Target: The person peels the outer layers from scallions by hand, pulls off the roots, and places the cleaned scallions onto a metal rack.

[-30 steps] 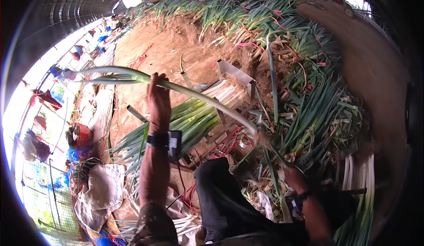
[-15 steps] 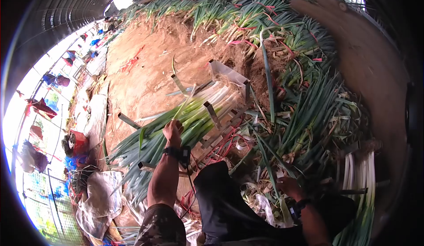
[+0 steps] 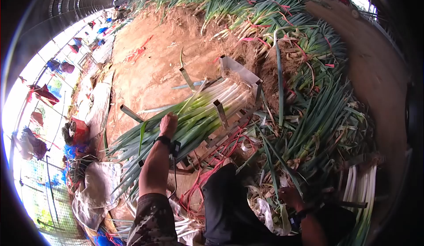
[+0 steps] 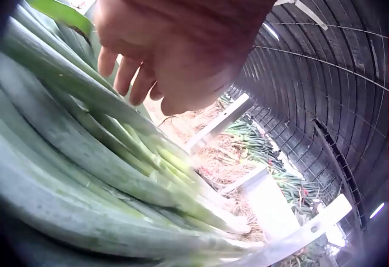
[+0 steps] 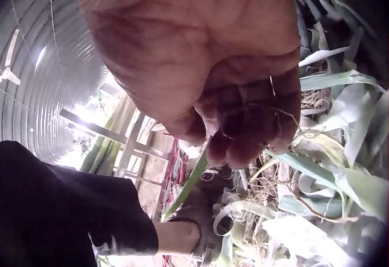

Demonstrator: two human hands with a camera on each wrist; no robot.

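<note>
A bundle of long green onions lies in a metal rack, white root ends against its end plate and green leaves fanning out to the left. My left hand is over the leaves. In the left wrist view its fingers hang loosely down beside the leaves, holding no stalk. My right hand hovers low above a litter of stripped leaves. In the right wrist view its fingers are loosely bent, with thin root strands across them.
Heaps of green onions, some tied with pink string, curve along the back and right. More white stalks sit in another holder at lower right. Red strings lie beside my knee. A whitish sack lies at left.
A second ago my left hand held one green onion raised across the view, its root end near my right hand. That onion has come down onto the bundle; both hands have let go.
</note>
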